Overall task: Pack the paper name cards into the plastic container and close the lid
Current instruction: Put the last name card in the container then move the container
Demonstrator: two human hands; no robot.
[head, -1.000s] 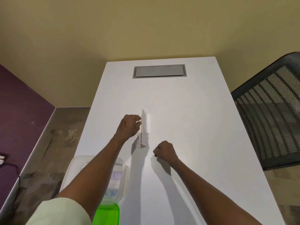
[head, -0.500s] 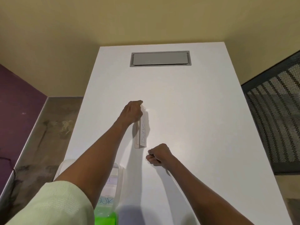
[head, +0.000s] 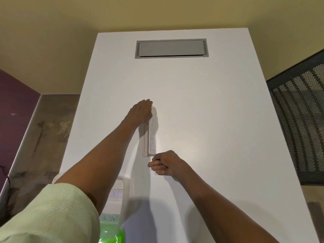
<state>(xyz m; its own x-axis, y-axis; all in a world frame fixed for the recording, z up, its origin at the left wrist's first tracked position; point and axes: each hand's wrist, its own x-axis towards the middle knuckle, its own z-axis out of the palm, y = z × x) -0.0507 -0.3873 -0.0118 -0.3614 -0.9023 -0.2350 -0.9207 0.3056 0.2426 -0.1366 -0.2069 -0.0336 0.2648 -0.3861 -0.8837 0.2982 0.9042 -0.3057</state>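
The long white folded paper name card point(head: 151, 137) with blue letters stands on the white table point(head: 210, 120), not yet packed. The left hand point(head: 141, 114) pinches its far end; the right hand point(head: 165, 163), fingers curled, touches its near end. The clear plastic container point(head: 122, 199), near the front-left edge, already holds some cards, and its lid seems still off.

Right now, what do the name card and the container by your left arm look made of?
Name card: thin white paper or card, matte, with handwritten letters, folded lengthwise. Container: clear, slightly glossy plastic; cards show through its wall. The green part looks plastic too.
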